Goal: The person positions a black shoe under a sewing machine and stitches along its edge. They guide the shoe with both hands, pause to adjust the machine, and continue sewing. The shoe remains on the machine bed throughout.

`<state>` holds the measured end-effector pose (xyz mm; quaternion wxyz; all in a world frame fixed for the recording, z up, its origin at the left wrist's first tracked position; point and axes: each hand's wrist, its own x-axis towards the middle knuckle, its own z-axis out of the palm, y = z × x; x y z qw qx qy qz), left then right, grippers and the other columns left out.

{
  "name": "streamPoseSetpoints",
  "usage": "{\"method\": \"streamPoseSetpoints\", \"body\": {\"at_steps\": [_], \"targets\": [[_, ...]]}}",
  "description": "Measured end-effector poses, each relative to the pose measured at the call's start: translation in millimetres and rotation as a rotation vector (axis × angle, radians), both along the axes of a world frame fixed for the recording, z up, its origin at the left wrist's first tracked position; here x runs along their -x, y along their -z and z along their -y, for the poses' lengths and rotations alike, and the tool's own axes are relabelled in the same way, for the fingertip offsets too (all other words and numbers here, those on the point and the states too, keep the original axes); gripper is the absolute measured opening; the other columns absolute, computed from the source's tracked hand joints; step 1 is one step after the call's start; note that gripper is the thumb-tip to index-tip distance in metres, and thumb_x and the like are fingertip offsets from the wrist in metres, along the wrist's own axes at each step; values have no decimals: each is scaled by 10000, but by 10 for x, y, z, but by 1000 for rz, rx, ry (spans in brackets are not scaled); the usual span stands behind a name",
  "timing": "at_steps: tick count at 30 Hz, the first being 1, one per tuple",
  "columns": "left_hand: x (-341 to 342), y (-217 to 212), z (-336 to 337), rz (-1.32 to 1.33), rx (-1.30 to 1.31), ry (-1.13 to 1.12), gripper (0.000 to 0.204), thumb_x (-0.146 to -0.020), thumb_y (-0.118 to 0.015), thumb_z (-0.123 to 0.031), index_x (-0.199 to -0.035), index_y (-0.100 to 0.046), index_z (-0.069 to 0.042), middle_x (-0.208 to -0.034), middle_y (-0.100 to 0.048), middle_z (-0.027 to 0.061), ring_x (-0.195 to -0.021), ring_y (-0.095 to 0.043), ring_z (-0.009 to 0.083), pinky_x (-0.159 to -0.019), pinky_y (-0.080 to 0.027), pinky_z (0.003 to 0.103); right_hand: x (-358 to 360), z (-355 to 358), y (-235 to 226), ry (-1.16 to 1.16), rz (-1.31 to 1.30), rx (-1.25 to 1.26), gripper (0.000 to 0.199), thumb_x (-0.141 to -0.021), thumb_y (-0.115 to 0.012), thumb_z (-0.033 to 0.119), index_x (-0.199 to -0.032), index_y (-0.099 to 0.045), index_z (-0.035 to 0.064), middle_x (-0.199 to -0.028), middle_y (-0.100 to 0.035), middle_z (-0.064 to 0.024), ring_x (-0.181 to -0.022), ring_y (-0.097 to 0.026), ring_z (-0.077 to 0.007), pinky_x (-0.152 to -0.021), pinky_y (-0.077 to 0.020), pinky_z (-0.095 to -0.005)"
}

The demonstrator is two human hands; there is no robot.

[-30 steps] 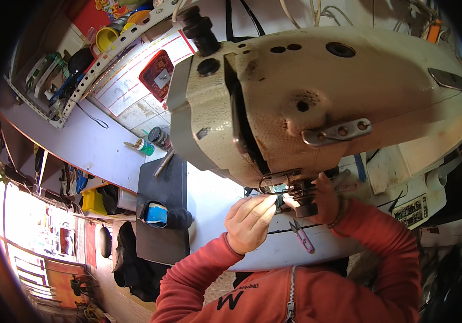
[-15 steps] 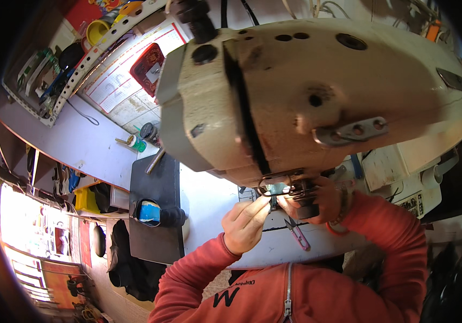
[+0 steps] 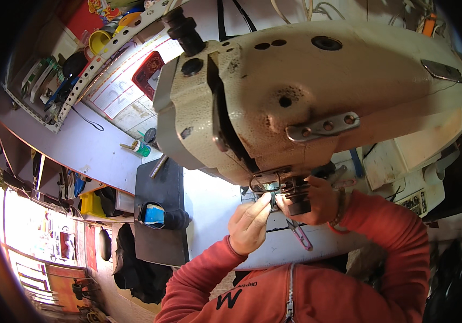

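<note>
Left hand (image 3: 249, 223) fingertips pinched at needle area under sewing machine (image 3: 317, 97).

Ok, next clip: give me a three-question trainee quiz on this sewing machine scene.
1. True or false: both hands are at the needle area under the sewing machine.
2. What lies on the table just below the right hand? A) thread snips B) a hammer C) a ruler
3. What colour are the person's sleeves?

Key: 1 true; 2 A; 3 red.
</note>
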<state>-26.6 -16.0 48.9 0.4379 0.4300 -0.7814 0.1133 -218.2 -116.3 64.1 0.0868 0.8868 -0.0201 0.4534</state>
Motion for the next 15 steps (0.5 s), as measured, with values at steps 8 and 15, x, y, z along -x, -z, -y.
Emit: {"method": "streamPoseSetpoints", "body": {"at_steps": [8, 15], "targets": [[-29, -35, -5, 130, 17, -9, 306, -700, -628, 22, -1004, -669, 12, -1196, -658, 133, -853, -625, 227, -708, -535, 309, 1, -1, 54, -14, -13, -142, 136, -657, -716, 128, -753, -630, 87, -842, -517, -6, -793, -538, -169, -711, -502, -315], [-4, 8, 5, 128, -12, 21, 326, -695, -625, 9, -1019, -658, 16, -1234, -633, 136, -884, -625, 235, -721, -541, 321, 38, -34, 71, 48, 11, -170, 200, -673, -737, 143, -789, -613, 38, -851, -523, -45, -819, -560, -222, -777, -510, -378]]}}
